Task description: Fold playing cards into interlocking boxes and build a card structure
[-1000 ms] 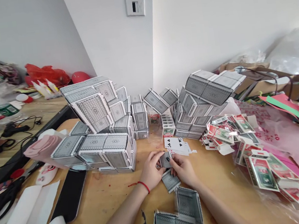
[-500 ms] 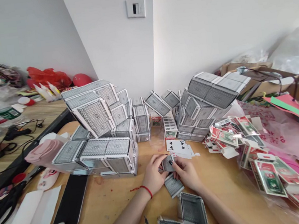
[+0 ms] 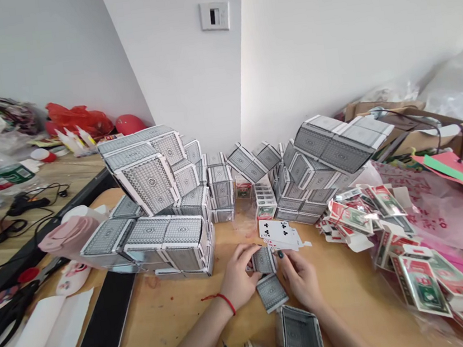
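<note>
My left hand [image 3: 238, 277] and my right hand [image 3: 299, 278] meet over the wooden table [image 3: 176, 310], both pinching a small grey patterned playing card [image 3: 263, 259] held upright between them. A second grey-backed card [image 3: 271, 292] lies flat just below the hands. Face-up cards [image 3: 279, 233], a club on top, lie just beyond the fingers. A red string circles my left wrist. A glued block of grey cards [image 3: 291, 338] sits near my forearms at the bottom edge.
Big stacks of grey card blocks stand at left [image 3: 155, 205] and back right [image 3: 326, 156]. Red-and-green flattened card boxes [image 3: 391, 233] spread at right over pink plastic. A black phone [image 3: 108, 309], white paper, scissors [image 3: 4, 314] and cables lie at left.
The view drifted slightly, so the hands sit a little lower and to the right. The right hand's fingers have shifted along the held card's right edge; the lower card stays flat.
</note>
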`<state>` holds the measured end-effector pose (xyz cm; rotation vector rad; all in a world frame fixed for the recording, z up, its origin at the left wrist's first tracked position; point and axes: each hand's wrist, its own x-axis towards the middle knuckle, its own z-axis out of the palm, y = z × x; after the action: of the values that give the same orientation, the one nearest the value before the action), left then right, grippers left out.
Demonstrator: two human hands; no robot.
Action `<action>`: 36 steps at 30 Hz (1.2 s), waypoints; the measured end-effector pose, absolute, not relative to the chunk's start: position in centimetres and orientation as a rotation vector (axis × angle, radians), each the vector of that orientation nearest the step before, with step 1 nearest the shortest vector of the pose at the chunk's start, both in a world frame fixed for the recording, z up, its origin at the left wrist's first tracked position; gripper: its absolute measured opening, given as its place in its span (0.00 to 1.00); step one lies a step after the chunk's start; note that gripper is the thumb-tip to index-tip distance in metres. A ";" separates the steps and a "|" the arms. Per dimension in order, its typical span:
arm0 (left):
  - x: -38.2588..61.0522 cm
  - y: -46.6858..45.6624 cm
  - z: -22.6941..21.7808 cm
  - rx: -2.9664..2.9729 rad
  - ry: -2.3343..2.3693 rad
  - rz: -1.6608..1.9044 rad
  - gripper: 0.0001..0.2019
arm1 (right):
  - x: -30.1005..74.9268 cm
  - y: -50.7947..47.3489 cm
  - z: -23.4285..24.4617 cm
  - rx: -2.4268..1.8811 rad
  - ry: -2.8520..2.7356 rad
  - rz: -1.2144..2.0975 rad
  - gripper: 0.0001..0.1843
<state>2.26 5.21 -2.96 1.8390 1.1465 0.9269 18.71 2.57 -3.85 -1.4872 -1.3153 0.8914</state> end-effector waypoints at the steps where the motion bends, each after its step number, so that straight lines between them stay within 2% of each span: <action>1: 2.2 5.1 -2.9 1.834 1.152 0.926 0.29 | 19.1 2.2 -3.8 -1.551 -1.270 0.804 0.21; 6: 2.4 4.8 -2.6 1.784 1.213 0.914 0.29 | 20.3 1.0 -3.9 -1.781 -0.991 0.595 0.24; 15: 2.8 4.7 -2.5 1.776 1.222 0.926 0.29 | 20.4 1.1 -4.5 -1.950 -1.163 0.657 0.23; 32: 3.1 5.0 -3.4 1.809 1.173 0.953 0.28 | 20.4 1.5 -4.9 -1.814 -1.297 0.563 0.22; 36: 3.1 5.2 -3.5 1.815 1.157 0.960 0.29 | 19.9 2.3 -4.4 -1.659 -1.251 0.721 0.22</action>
<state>3.07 5.23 -3.53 1.8152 1.1568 0.9601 19.91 2.30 -4.43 -1.6594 -1.2505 0.7209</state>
